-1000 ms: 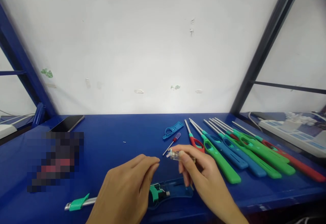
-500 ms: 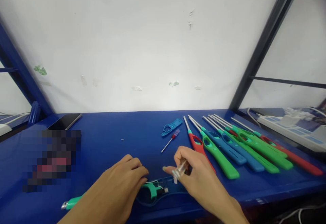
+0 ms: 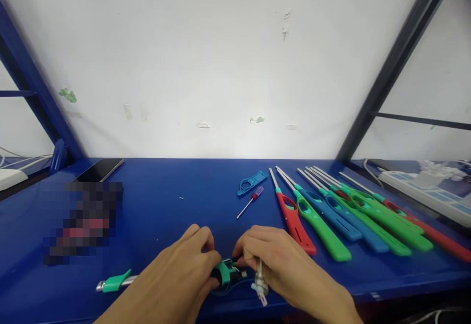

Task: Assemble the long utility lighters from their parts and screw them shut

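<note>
A blue gas lighter [image 3: 243,283] lies opened near the table's front edge, partly covered by both hands. Its green trigger [image 3: 224,273] and a thin pale wire show between my fingers. My left hand [image 3: 180,270] is closed on the lighter at the trigger's left side. From under that forearm sticks the lighter's metal tube with a loose green collar [image 3: 115,282]. My right hand [image 3: 281,262] keeps a small clear fuel tank [image 3: 260,283] tucked under its curled fingers, valve end toward me. Its thumb and index fingertips pinch at the wire beside the trigger.
To the right lie several red, green and blue gas lighters [image 3: 324,216]. Behind my hands are a small screwdriver [image 3: 250,201], a blue shell piece [image 3: 252,182] and a tiny screw [image 3: 181,198]. A phone [image 3: 99,170] rests at back left; a power strip [image 3: 427,186] sits far right.
My right fingers have moved left and down to the wire by the trigger, and the tank in that hand now points toward me. The view has shifted slightly, showing more of the metal tube.
</note>
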A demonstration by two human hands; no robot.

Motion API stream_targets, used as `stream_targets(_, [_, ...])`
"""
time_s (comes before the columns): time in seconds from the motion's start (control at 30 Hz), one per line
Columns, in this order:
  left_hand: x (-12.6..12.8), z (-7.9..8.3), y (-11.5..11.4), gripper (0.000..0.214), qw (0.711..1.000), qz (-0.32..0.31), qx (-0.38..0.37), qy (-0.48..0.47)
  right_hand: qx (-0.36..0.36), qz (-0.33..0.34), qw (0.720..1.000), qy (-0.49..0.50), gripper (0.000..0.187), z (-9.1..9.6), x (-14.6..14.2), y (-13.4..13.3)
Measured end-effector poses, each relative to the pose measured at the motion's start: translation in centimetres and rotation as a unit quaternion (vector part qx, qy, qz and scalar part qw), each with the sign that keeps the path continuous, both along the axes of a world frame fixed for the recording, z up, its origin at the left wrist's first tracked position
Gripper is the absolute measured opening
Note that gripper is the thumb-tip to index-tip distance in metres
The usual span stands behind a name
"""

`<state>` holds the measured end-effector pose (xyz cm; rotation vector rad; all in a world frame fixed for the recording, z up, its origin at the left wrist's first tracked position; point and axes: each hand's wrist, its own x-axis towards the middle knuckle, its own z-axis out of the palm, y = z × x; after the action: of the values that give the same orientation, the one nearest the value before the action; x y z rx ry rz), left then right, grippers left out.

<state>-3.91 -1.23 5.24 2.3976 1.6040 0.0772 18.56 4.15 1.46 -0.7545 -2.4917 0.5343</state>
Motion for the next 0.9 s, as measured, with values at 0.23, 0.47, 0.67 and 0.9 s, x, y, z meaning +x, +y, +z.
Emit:
stream_targets(0.23, [0.0,-1.2,0.0,0.048,0.999,-0.014,0.036,0.032,0.237,0.016,0.968,-0.080,0.026,0.3,-0.5,-0.4])
stream_targets(0.47, [0.6,-3.2,0.3,0.043,0.990,0.035,0.132,-0.030,0.297,0.016,0.954,-0.027,0.029,-0.1,-1.0,-0.3])
stream_targets(0.67, [0.0,-3.1,0.0,0.041,0.992,0.023,0.119,-0.026,0.213,0.022,0.976,-0.041,0.028,0.3,-0.2,-0.5])
stream_targets(0.9, [0.1,-3.1,0.0,0.045,0.993,0.017,0.114,-0.021,0.205,0.032,0.974,-0.085,0.025,0.8,-0.4,-0.6])
